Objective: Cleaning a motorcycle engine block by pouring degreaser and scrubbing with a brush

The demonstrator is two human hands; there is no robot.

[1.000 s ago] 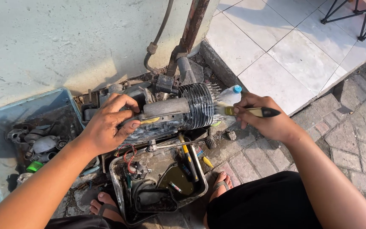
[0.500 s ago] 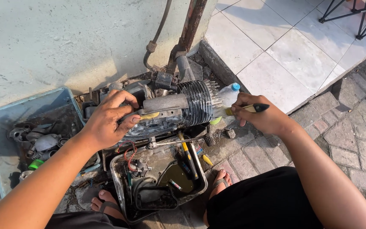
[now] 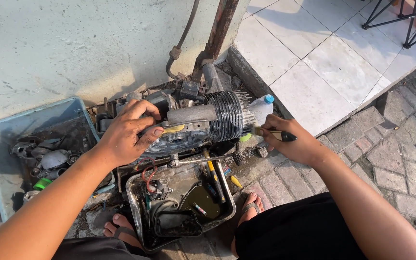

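Since the earlier frame the right hand [image 3: 292,142] has drawn its brush [image 3: 273,135] in closer to the finned cylinder [image 3: 227,115]. It grips the brush closed. Left hand [image 3: 128,132] wraps the motorcycle engine [image 3: 188,125], which rests on the ground against the wall, above the metal tray [image 3: 179,202]. Judged best: steady the engine firmly, stroke bristles along the fins.

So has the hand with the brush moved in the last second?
Yes. The right hand with the brush has slid left, closer to the engine's finned cylinder; the handle's dark tip now ends nearer the fins.
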